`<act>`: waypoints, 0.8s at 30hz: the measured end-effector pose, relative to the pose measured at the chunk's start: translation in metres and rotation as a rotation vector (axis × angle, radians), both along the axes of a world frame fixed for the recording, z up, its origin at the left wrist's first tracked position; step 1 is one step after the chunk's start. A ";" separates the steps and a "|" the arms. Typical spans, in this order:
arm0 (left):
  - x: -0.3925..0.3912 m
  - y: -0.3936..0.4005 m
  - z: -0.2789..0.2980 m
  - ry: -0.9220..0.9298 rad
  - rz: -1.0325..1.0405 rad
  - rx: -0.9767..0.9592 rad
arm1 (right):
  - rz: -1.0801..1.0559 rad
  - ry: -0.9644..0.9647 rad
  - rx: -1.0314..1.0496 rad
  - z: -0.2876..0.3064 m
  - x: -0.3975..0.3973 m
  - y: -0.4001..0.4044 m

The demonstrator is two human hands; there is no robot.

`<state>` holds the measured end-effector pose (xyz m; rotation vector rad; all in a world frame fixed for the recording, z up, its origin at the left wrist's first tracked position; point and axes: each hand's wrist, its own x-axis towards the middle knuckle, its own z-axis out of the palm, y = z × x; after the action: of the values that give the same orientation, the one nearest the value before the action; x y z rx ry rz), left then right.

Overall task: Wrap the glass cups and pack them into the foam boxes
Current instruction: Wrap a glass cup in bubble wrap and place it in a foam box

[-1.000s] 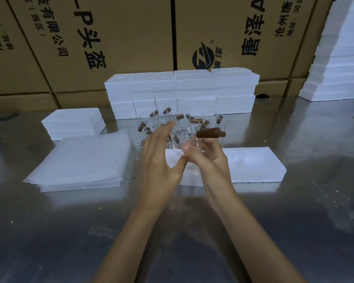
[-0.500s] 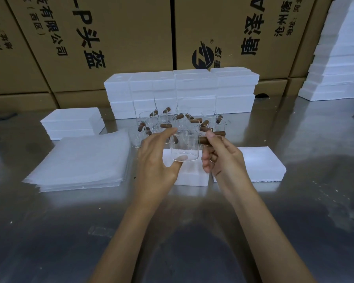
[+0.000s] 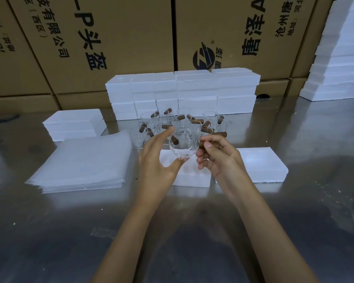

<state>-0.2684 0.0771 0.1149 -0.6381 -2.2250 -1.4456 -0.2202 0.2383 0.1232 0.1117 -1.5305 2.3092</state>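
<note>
Holding one glass cup (image 3: 184, 144) up off the table (image 3: 192, 231), tipped so its mouth faces the camera. Right hand (image 3: 215, 158) grips the brown handle (image 3: 213, 137), fingers curled round it, thumb on top. Left hand (image 3: 157, 160) cups the glass from the left: thumb under the lower rim, fingers spread and reaching over the top edge. Cup sits above two foam pieces (image 3: 262, 164) lying side by side on the table, not touching them. Rest of the cups (image 3: 166, 123) stand clustered just behind, brown handles pointing all ways. Wrap sheets (image 3: 86, 160) stacked flat at left, beside the left hand. Foam boxes (image 3: 182, 88) stacked in a row behind the cups, against cartons (image 3: 121, 37); a low foam stack (image 3: 74, 125) far left
</note>
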 end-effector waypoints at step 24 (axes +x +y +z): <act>0.013 0.004 0.008 -0.043 0.117 0.046 | 0.152 -0.264 0.366 0.004 0.007 -0.007</act>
<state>-0.2554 0.0815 0.1227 -0.4588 -2.2154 -1.4595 -0.2135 0.2318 0.1272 0.0169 -2.1374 2.1968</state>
